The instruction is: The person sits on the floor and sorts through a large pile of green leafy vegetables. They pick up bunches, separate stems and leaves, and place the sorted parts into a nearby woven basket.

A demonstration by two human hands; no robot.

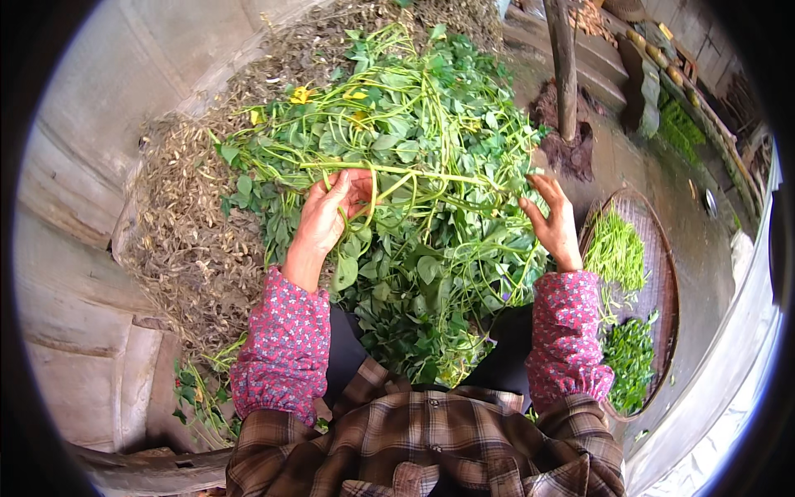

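Leafy green vines (397,136), which look like sweet potato vines, lie in a large heap before me. My left hand (338,202) is closed around a looped length of vine stem (428,174), palm partly turned up. The stem stretches rightward, almost level, above the heap. At its right end is my right hand (543,208), with thumb and fingers apart; whether the fingertips touch the stem or a leaf there is hard to tell. The heap reaches back between my knees, and a few yellow leaves or blossoms (301,95) show at its far left.
To my right, a round woven tray (661,298) holds cut light-green stems (616,248) and a separate pile of dark leaves (628,360). Dry brown plant litter (192,242) lies left against a wall (74,267). A wooden post (564,74) stands beyond, near steps (596,65).
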